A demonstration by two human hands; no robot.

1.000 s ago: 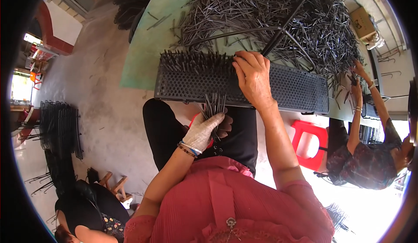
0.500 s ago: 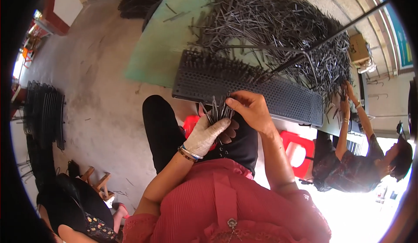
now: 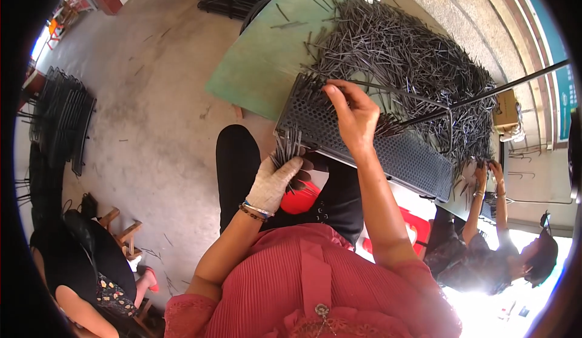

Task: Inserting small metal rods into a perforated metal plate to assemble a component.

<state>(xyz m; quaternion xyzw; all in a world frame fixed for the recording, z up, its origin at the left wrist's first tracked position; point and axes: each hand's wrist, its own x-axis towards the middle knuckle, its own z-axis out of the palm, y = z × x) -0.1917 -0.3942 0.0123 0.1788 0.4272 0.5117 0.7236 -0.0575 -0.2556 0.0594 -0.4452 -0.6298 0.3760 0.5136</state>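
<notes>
My left hand, in a pale glove with dark fingertips, is closed round a bundle of thin dark strips, their ends sticking up. My bare right hand is over the far left part of a black perforated tray. Its thumb and forefinger are pinched beside the dark strips standing in the tray's holes. Whatever lies between those fingertips is too small to make out. The tray slants across the near edge of a green-topped table.
A large heap of loose dark strips covers the table behind the tray. A dark metal bar crosses above it. At the right a co-worker's hands reach to the heap. Red stools stand below; another person sits lower left.
My right hand has left the bundle and moved up and away to the standing strips in the tray. My left hand keeps the bundle. The whole view has shifted.
</notes>
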